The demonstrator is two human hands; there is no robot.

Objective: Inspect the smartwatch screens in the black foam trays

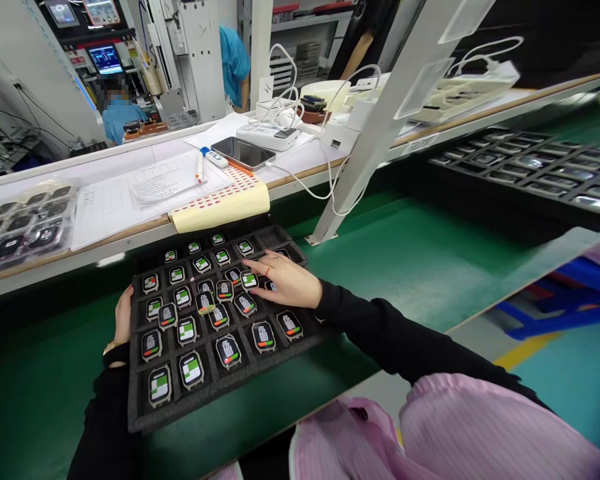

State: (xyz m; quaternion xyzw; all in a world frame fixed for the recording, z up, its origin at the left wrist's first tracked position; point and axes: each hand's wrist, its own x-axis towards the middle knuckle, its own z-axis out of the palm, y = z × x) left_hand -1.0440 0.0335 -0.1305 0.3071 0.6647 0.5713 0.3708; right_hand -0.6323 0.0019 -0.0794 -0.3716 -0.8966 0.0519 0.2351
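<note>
Dark-grey divided tray (215,381), near left over green bench (405,247), has most smartwatches (191,369) seated, a few off-cell, so handling looks part-done; right hand (283,279) pinches one watch (250,280), left hand (123,317) grasps the tray's left edge.

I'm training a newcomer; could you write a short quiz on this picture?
1. True or false: the left hand holds an orange pencil.
2. Where is the flat black rectangular phone? (a) up on the white shelf (b) on the blue plastic stool
3. Fill in: the right hand is at a rounded-square watch whose screen shows white and ____.

Key: 1 false, it is at the dark grey felt tray; 2 a; 3 green.
</note>
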